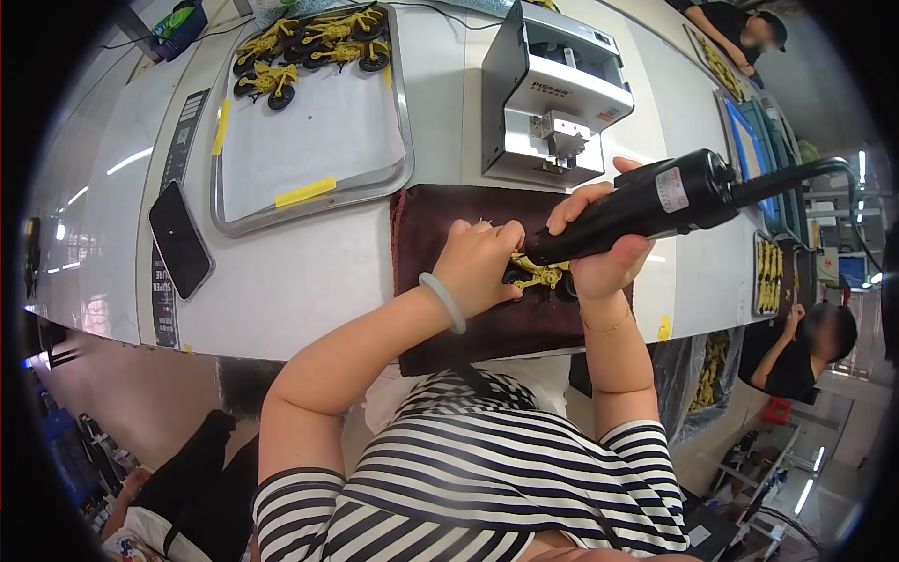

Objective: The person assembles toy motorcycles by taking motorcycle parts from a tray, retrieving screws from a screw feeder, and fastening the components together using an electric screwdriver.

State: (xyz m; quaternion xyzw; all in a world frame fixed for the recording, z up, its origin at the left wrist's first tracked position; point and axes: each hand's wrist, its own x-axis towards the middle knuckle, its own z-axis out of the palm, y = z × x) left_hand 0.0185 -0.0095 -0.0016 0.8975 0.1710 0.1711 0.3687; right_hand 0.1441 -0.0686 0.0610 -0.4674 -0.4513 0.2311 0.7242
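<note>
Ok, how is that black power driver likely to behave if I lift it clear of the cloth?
The black power driver looks stiff and probably fairly heavy, given its thick, long body in the right hand. The cord leaving its rear end could tug or twist it. Laid down, its rounded barrel might roll a little.

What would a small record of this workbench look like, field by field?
Left hand: fingers at a yellow toy motorbike
Right hand: wrapped around a black corded tool
Under the toy: dark cloth
Tray: more yellow motorbikes at its far end
Phone: lying left of the tray
Machine: silver and black, beyond the cloth
</note>
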